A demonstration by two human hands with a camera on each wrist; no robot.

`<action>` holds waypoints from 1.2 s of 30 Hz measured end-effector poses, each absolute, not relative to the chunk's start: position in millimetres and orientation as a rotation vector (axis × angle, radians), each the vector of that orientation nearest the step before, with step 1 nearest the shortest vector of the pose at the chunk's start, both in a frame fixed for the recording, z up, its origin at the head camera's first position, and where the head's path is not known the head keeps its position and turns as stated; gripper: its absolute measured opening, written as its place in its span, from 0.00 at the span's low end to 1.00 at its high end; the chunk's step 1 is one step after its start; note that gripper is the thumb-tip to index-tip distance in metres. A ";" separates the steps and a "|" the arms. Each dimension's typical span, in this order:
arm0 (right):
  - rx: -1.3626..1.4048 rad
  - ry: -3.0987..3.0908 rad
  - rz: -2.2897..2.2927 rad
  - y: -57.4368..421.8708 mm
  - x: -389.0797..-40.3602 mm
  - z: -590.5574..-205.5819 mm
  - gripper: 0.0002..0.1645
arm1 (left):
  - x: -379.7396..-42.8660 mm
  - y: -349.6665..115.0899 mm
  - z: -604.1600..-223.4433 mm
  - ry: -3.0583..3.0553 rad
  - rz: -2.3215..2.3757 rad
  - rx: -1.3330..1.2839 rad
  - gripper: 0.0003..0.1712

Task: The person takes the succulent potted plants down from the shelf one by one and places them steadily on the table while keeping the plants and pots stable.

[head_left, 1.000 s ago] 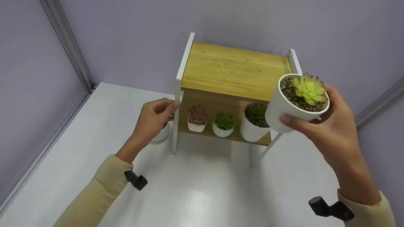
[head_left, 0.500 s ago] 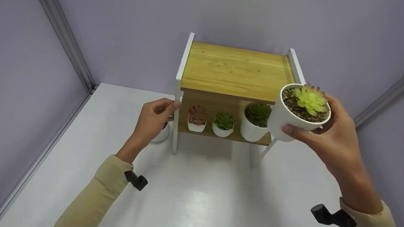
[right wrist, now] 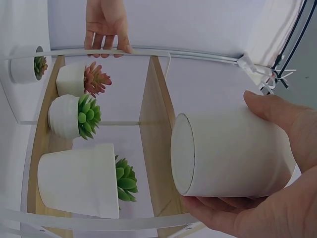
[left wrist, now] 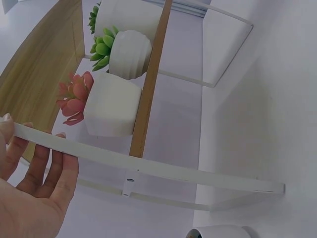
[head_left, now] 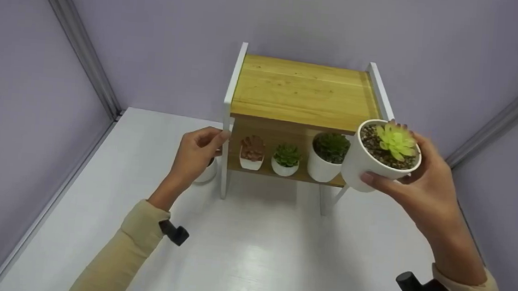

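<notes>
My right hand [head_left: 427, 186] holds the pot [head_left: 362, 162] between thumb [head_left: 374, 180] and fingers [right wrist: 218, 214], tilted, in the air by the right front of the shelf [head_left: 305, 89]; my left hand [head_left: 197, 152] pinches the leg [head_left: 224, 175]. I judge the pot stiff, smooth enough to slip and perhaps brittle, the gravel [head_left: 370, 139] adding some weight. Its sides seem the place to grip, sparing the succulent [head_left: 396, 141].

White pot [head_left: 355, 164], pink-tipped lime succulent [head_left: 397, 141], reddish plant [head_left: 252, 148], wood-grained yellow shelf [head_left: 307, 94], white frame [head_left: 235, 76], beige sleeves [head_left: 124, 246]
</notes>
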State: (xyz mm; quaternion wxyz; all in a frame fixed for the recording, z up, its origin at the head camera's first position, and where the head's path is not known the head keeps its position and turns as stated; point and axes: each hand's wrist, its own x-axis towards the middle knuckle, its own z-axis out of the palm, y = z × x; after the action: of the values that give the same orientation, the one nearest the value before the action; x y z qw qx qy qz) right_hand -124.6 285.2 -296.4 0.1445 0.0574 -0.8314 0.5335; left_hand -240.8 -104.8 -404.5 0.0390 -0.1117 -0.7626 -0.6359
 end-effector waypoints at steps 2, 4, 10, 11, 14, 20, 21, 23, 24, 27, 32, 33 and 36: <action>0.159 -2.404 1.527 287.0 -123.6 -299.4 0.57 | -240.6 -104.6 -404.2 -2.341 -1.949 -0.342 0.27; 0.156 -2.411 1.517 288.9 -122.9 -302.5 0.58 | -240.5 -104.6 -404.4 -2.338 -1.957 -0.338 0.26; 0.142 -2.427 1.502 293.0 -121.6 -311.3 0.58 | -240.4 -105.3 -404.9 -2.317 -1.984 -0.333 0.25; 0.135 -2.431 1.495 293.5 -121.4 -312.7 0.58 | -240.6 -105.4 -405.1 -2.318 -1.984 -0.336 0.26; 0.119 -2.442 1.465 295.1 -120.5 -316.8 0.58 | -240.8 -105.5 -405.6 -2.319 -1.987 -0.342 0.26; 0.139 -2.402 1.534 298.3 -119.7 -324.9 0.58 | -240.6 -105.6 -405.2 -2.339 -1.962 -0.338 0.26; 0.146 -2.393 1.554 298.9 -119.5 -326.1 0.58 | -240.3 -105.6 -404.7 -2.345 -1.954 -0.340 0.26; 0.154 -2.379 1.586 300.3 -118.7 -328.6 0.59 | -239.7 -105.8 -404.2 -2.355 -1.939 -0.339 0.25; 0.156 -2.379 1.590 301.0 -118.3 -329.8 0.59 | -239.5 -105.8 -404.3 -2.358 -1.937 -0.338 0.25; 0.150 -2.394 1.560 303.2 -117.4 -332.7 0.59 | -239.1 -105.8 -404.0 -2.362 -1.941 -0.335 0.25; 0.157 -2.379 1.581 306.6 -116.2 -337.7 0.58 | -238.8 -105.3 -403.5 -2.359 -1.943 -0.333 0.25; 0.163 -2.376 1.590 307.5 -115.8 -339.0 0.58 | -238.9 -105.3 -403.4 -2.358 -1.943 -0.334 0.25; 0.192 -2.356 1.640 310.0 -114.2 -342.9 0.57 | -239.0 -105.2 -402.9 -2.366 -1.941 -0.328 0.25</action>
State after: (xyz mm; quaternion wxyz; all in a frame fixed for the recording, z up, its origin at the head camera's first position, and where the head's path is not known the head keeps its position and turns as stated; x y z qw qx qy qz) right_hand -114.2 310.0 -342.9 0.1318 0.0660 -0.8117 0.5651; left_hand -239.0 -105.2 -402.9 0.0319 -0.1065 -0.7683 -0.6303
